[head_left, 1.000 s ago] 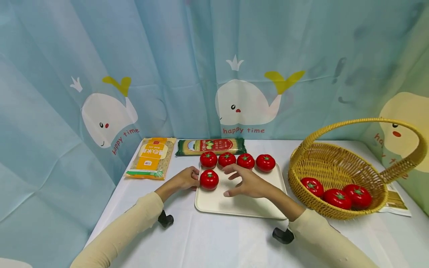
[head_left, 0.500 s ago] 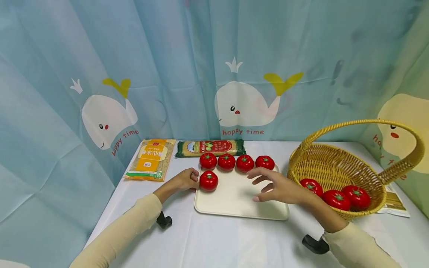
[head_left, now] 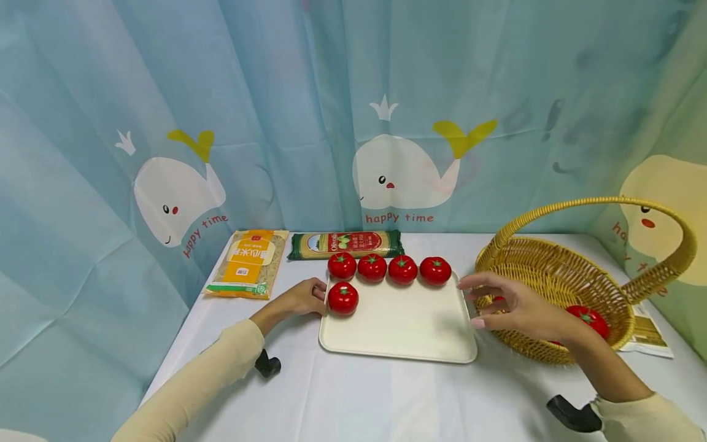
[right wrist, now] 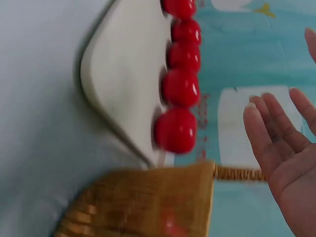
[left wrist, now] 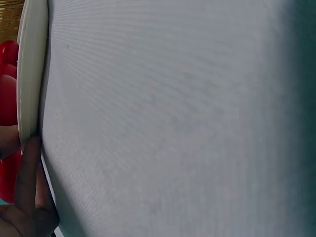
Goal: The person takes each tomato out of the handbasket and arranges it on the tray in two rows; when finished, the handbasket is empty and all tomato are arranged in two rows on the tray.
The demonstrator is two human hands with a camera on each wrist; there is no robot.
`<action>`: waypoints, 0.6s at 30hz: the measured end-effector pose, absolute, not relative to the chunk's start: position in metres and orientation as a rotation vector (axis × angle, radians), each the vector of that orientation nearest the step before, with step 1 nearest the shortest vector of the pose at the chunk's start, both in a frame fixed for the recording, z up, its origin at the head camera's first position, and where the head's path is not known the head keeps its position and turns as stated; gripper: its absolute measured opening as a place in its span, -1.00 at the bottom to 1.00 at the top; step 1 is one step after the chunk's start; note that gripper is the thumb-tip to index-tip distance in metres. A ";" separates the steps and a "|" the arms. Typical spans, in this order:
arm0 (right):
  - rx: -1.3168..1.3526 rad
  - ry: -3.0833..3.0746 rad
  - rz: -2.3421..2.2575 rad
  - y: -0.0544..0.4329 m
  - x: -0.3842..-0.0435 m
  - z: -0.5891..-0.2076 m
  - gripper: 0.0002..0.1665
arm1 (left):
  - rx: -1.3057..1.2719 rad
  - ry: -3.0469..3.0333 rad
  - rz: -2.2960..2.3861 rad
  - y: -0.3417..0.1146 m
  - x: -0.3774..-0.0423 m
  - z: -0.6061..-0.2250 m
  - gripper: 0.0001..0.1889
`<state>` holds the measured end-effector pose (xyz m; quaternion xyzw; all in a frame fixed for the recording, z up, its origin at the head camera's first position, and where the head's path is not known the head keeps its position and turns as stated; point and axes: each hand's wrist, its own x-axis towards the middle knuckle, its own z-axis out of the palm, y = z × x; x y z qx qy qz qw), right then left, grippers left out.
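Observation:
A cream rectangular tray [head_left: 394, 331] lies on the table with several red tomatoes [head_left: 402, 270] along its back side. One more tomato [head_left: 343, 299] sits at its left side. My left hand [head_left: 301, 297] pinches the tray's left edge, thumb [left wrist: 9, 141] over the rim and fingers [left wrist: 28, 177] against its outer side. My right hand [head_left: 519, 307] hovers with nothing in it between the tray's right edge and the wicker basket [head_left: 544, 255], fingers spread and loosely bent. It partly hides the tomatoes in the basket; one tomato [head_left: 590, 321] shows at the basket's right.
The basket's tall arched handle [head_left: 585, 201] rises at the right. Behind the tray lies a pasta packet [head_left: 347, 244], and to the left a yellow grain bag [head_left: 247, 264]. A flat packet [head_left: 649, 334] lies partly under the basket. Blue curtains [head_left: 309, 123] close off the back.
My right hand has moved right, from over the tray to the basket's left rim, and now covers some of the basket's tomatoes. My left hand stays at the tray's left edge.

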<state>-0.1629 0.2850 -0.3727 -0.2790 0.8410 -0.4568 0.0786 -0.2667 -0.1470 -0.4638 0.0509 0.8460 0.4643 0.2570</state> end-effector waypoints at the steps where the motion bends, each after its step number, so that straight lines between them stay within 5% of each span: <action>1: -0.833 2.532 -1.367 0.290 -0.162 -0.372 -0.35 | 0.140 2.297 1.258 -0.147 -0.267 -0.464 -0.40; 18: -0.674 2.511 -1.369 0.358 -0.170 -0.384 -0.37 | 0.127 2.348 1.206 -0.145 -0.265 -0.462 -0.40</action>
